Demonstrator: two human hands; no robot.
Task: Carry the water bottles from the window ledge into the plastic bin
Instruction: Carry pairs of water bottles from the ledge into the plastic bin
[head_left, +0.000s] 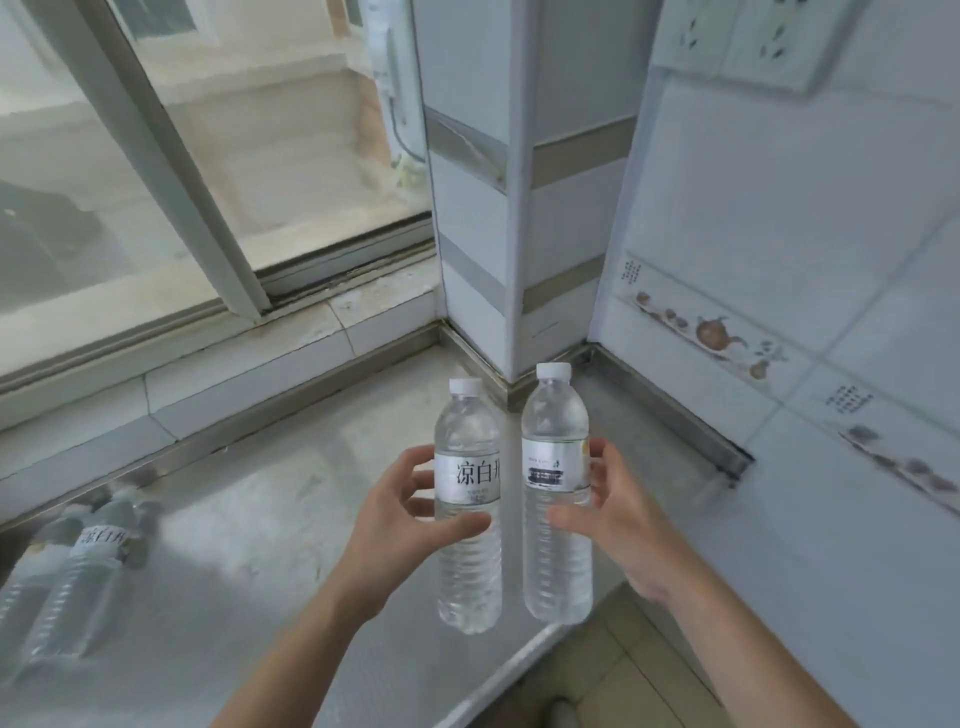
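A: Where do we stand?

B: We have one water bottle in each hand. Our left hand (402, 512) has its grip closed round the left bottle (469, 506) at the label; our right hand (618, 514) is wrapped the same way round the right bottle (557, 493). Both are upright, lifted clear above the steel table (249, 545).

A: So we're at the carrying step?

B: We judge so. More bottles (78, 571) lie at the table's left edge. The plastic bin isn't in view, so next we must turn and find it.
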